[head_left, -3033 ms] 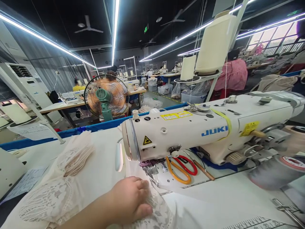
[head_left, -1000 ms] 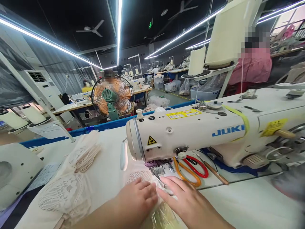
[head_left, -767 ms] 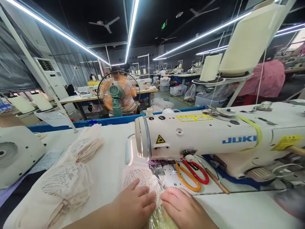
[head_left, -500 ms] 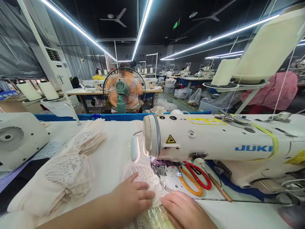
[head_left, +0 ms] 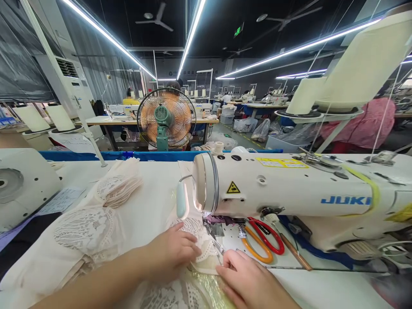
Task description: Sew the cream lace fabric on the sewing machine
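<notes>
Left hand: my left hand [head_left: 175,251] lies palm down with the fingers loosely spread, pressing on the lace piece [head_left: 206,248] without closing around it.
Right hand: my right hand [head_left: 249,277] has its fingers drawn in, thumb side and forefinger near each other at the cloth's edge; whether any cloth is caught between them, I cannot tell.
Lace piece: it lies on the white tabletop [head_left: 154,184], running from beside the needle area of the sewing machine [head_left: 289,189] back under and between my hands.
Shiny strip: a yellowish, glossy strip [head_left: 210,285] shows below the lace, just beside my right fingers.
Metal guide: a thin metal guide [head_left: 214,236] slants from the needle area towards my right fingertips; touching or just apart, I cannot be sure.
Just changed: three seconds ago only my left hand was on the lace; now both are at it. Since half a second ago my right fingers have bunched up, and a smooth cream band has come into sight between lace and strip.
What that means: I judge the cloth is now being steadied from the left and adjusted from the right.
Close by: scissors [head_left: 259,249] with orange and red loops lie under the machine's arm.
Left of me: more lace pieces [head_left: 86,227] lie heaped.
</notes>
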Available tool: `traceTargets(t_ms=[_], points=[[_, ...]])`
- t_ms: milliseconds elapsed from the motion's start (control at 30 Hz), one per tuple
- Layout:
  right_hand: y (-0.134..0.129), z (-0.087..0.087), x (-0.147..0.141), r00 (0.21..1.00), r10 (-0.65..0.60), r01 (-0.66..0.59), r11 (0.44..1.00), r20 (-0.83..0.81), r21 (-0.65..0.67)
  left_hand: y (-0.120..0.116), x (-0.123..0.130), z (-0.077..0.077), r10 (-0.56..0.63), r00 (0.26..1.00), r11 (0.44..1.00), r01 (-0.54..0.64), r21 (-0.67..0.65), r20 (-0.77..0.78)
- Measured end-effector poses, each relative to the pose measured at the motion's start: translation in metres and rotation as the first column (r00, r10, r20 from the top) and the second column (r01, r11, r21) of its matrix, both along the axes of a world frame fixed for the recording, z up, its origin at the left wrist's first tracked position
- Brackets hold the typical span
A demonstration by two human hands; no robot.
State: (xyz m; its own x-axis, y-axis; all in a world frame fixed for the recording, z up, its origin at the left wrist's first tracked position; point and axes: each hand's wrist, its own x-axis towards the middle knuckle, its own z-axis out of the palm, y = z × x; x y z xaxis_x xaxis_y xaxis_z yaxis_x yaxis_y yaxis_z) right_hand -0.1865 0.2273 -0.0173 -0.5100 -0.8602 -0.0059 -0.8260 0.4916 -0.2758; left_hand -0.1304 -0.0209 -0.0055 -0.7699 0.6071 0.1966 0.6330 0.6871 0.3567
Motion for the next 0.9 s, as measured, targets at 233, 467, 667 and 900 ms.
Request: traceTargets(t_ms=[233, 467, 667, 900], points=[[0.007, -0.007, 0.005, 0.999, 0.030, -0.030, 1.000, 0.022, 0.009, 0.031, 0.012, 0.003, -0.063, 0.961, 0.961, -0.013, -0.275, -0.268], [-0.009, -0.001, 0.004, 0.991, -0.055, 0.029, 0.979, 0.124, 0.200, 0.034, 0.008, -0.009, -0.038, 0.989, 0.965, -0.001, -0.264, -0.142], [-0.015, 0.001, 0.005, 0.979, -0.113, 0.074, 0.973, 0.170, 0.217, 0.026, 0.000, 0.000, 0.015, 0.998, 0.971, -0.030, -0.238, -0.067], [-0.028, 0.020, 0.005, 0.982, -0.142, 0.090, 0.931, 0.124, 0.353, 0.017, -0.011, -0.007, 0.026, 0.995, 0.982, -0.043, -0.183, -0.091]])
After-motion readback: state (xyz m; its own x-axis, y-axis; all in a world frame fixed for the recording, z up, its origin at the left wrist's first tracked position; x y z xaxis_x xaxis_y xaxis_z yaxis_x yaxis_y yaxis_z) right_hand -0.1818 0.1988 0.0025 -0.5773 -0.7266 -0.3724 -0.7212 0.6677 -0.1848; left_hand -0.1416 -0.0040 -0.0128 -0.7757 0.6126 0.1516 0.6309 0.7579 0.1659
